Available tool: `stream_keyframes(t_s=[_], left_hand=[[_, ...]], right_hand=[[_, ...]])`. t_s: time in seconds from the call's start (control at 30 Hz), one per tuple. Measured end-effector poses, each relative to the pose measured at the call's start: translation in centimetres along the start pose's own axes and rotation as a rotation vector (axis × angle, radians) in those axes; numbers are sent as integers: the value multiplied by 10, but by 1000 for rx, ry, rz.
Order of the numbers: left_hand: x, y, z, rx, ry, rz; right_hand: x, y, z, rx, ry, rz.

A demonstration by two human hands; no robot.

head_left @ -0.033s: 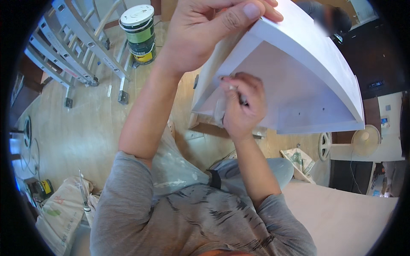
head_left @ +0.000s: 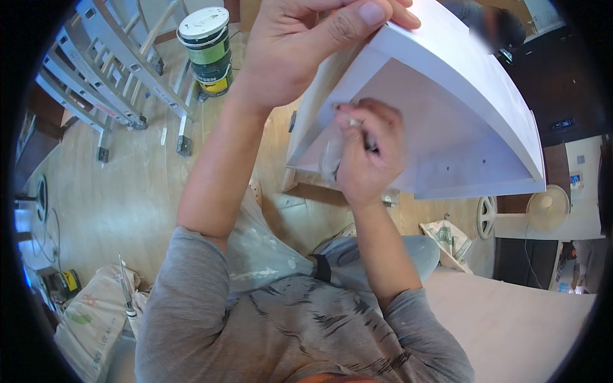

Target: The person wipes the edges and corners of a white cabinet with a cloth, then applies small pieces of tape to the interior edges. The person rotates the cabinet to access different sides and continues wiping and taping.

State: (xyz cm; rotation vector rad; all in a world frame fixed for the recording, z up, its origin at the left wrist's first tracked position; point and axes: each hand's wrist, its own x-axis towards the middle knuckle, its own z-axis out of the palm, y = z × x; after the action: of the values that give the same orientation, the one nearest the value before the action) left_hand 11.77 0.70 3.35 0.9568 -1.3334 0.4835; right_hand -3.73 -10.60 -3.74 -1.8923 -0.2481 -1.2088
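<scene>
A white box-like cabinet [head_left: 440,121] with an open face tilts in front of me, two small holes in its inner lower panel. My left hand [head_left: 297,54] is closed over its upper left corner, thumb on the near edge and fingertips on top. Inside the open face, near the left side panel, is my right hand [head_left: 373,153], fingers curled round a pale crumpled cloth-like thing [head_left: 330,156]. Blur hides exactly what that thing is, and whether it touches the panel.
Aluminium ladders [head_left: 137,57] lean at the far left beside a lidded paint bucket [head_left: 207,51]. A white sack [head_left: 92,319] lies near left, with a smaller bag [head_left: 445,242] right of my knee. A fan [head_left: 548,207] stands at right. Beyond the cabinet is a dark blurred shape [head_left: 491,25].
My right hand has shifted slightly right and up inside the cabinet, still closed on the pale thing. My left hand stays on the corner.
</scene>
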Motion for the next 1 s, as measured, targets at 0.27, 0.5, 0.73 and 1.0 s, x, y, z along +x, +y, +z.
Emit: stream_keyframes(t_s=[0.27, 0.5, 0.73, 1.0], left_hand=[[5, -10, 2, -3, 8, 24], [4, -1, 3, 9, 36, -2], [3, -12, -3, 45, -3, 76], [2, -4, 5, 15, 24, -4]], right_hand=[[-29, 27, -1, 88, -51, 118], [7, 6, 3, 74, 14, 52], [43, -2, 5, 13, 124, -188], [-24, 20, -1, -233, -49, -112]])
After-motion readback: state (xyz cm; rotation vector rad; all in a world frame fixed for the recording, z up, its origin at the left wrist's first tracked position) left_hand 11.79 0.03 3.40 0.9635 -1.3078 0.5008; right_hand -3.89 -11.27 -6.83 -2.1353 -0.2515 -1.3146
